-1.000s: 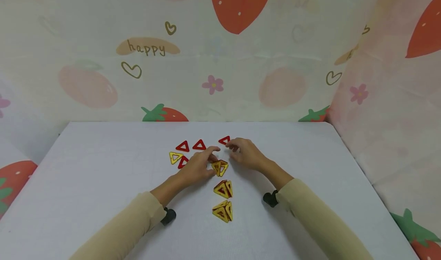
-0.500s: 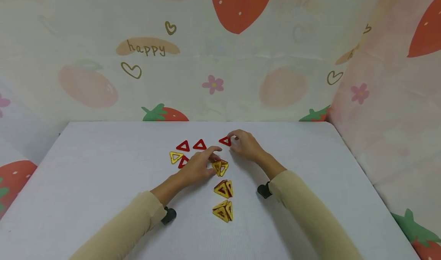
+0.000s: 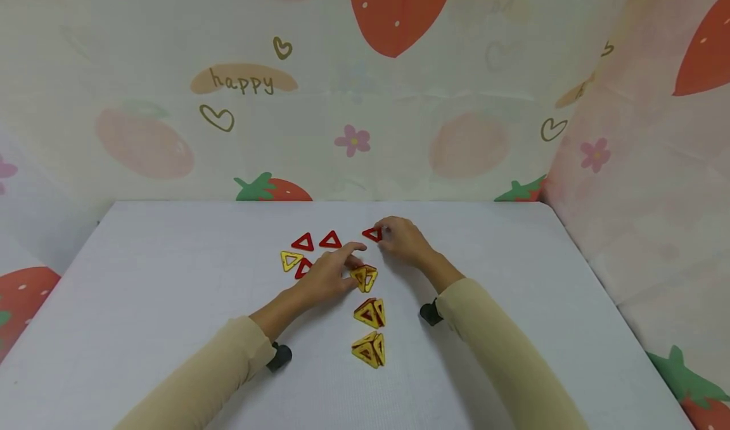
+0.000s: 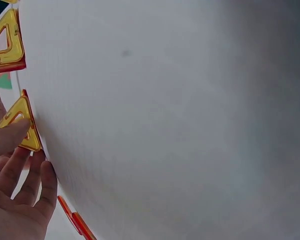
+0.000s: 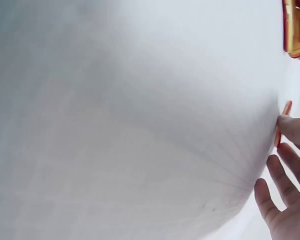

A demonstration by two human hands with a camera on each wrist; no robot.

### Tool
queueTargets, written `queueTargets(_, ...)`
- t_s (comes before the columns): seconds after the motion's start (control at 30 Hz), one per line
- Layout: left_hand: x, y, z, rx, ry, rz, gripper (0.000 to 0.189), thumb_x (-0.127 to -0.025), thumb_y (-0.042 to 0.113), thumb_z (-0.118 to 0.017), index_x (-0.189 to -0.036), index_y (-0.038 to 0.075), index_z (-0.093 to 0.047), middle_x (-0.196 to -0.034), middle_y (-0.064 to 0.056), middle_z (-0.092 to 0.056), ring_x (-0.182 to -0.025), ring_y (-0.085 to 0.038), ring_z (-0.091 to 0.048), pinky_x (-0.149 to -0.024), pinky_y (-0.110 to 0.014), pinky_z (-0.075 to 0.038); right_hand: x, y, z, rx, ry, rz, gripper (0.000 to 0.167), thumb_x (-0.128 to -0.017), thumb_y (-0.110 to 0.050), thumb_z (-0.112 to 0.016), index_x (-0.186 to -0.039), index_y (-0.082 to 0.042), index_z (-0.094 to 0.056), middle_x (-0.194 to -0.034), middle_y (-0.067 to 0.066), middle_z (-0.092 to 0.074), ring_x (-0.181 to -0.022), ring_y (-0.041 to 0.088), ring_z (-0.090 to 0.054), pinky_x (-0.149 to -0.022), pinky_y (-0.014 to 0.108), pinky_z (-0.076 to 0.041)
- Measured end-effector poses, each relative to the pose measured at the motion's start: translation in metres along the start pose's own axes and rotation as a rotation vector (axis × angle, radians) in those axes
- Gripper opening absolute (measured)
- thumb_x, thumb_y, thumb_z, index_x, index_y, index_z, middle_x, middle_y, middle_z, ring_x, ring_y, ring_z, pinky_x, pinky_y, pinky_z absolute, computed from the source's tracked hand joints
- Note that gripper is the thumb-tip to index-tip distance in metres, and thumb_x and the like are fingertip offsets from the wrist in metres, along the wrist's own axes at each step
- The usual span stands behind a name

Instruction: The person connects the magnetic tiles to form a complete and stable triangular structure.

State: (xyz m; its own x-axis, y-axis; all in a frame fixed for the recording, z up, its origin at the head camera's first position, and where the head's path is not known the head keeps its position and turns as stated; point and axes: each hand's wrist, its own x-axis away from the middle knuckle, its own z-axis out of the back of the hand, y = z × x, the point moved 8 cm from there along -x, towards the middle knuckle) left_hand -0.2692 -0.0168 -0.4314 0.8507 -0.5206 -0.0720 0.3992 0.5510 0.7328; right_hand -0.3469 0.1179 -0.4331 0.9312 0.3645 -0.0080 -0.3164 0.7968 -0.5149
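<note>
My left hand holds a small pyramid of yellow and red triangular magnetic tiles. In the left wrist view its thumb lies across a yellow face of that pyramid, with the other fingers at the lower edge. Farther back, my right hand pinches a flat red triangular magnetic tile at its right corner. The right wrist view shows the thumb on this tile, seen edge-on, and fingers spread below it. Part of the tile is hidden by the hand.
Two more pyramids, the middle one and the nearest one, stand in a row toward me. Left of my left hand lie red tiles and a yellow tile on the white table. A patterned cloth hangs behind.
My right hand has moved slightly around the red tile's right corner and its fingers have closed on it. The left hand and the pyramids have stayed in place.
</note>
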Motion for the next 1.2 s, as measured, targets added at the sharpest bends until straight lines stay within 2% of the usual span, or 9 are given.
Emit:
queueTargets(0.3, 0.0, 0.0, -0.002, 0.004, -0.002, 0.01, 0.057, -0.087, -0.001, -0.073, -0.138, 0.006, -0.049, -0.116, -0.009, -0.071, -0.112, -0.023, -0.065, -0.1, -0.042, -0.05, 0.002, 0.0, 0.0, 0.03, 0.014, -0.022, 0.033, -0.09, -0.015, -0.073, -0.121, -0.004, -0.067, -0.127, 0.011, -0.064, -0.12, 0.027, -0.057, -0.106, 0.045, -0.044)
queueTargets(0.63, 0.001, 0.002, 0.0, -0.004, 0.007, 0.017, 0.058, -0.087, 0.0, -0.073, -0.139, 0.006, -0.049, -0.116, -0.008, -0.071, -0.112, -0.023, -0.065, -0.1, -0.041, -0.05, 0.009, 0.002, 0.005, 0.037, 0.017, 0.016, 0.031, -0.089, -0.009, -0.073, -0.119, -0.003, -0.068, -0.118, 0.012, -0.066, -0.101, 0.025, -0.058, -0.094, 0.041, -0.05)
queueTargets(0.77, 0.002, 0.002, 0.001, -0.004, 0.011, 0.019, 0.058, -0.087, 0.0, -0.074, -0.139, 0.007, -0.049, -0.116, -0.008, -0.071, -0.112, -0.023, -0.065, -0.1, -0.041, -0.05, 0.015, 0.002, 0.006, 0.043, 0.005, 0.047, 0.031, -0.088, -0.007, -0.073, -0.119, -0.003, -0.068, -0.119, 0.012, -0.066, -0.103, 0.025, -0.058, -0.096, 0.042, -0.049)
queueTargets(0.97, 0.001, 0.0, 0.0, -0.005, 0.008, 0.025, 0.059, -0.088, 0.002, -0.074, -0.14, 0.008, -0.048, -0.117, -0.007, -0.071, -0.113, -0.022, -0.064, -0.101, -0.041, -0.049, 0.025, 0.002, 0.007, 0.019, -0.015, 0.073, 0.033, -0.087, -0.005, -0.074, -0.119, -0.003, -0.067, -0.12, 0.012, -0.066, -0.108, 0.026, -0.06, -0.098, 0.041, -0.049)
queueTargets(1.2, 0.0, -0.001, 0.0, -0.004, 0.016, 0.03, 0.059, -0.087, 0.003, -0.074, -0.14, 0.009, -0.048, -0.117, -0.007, -0.071, -0.114, -0.022, -0.064, -0.101, -0.042, -0.049, 0.036, 0.003, 0.008, -0.063, -0.034, 0.105, 0.035, -0.086, -0.003, -0.074, -0.121, -0.003, -0.066, -0.121, 0.011, -0.066, -0.108, 0.027, -0.06, -0.098, 0.041, -0.05)
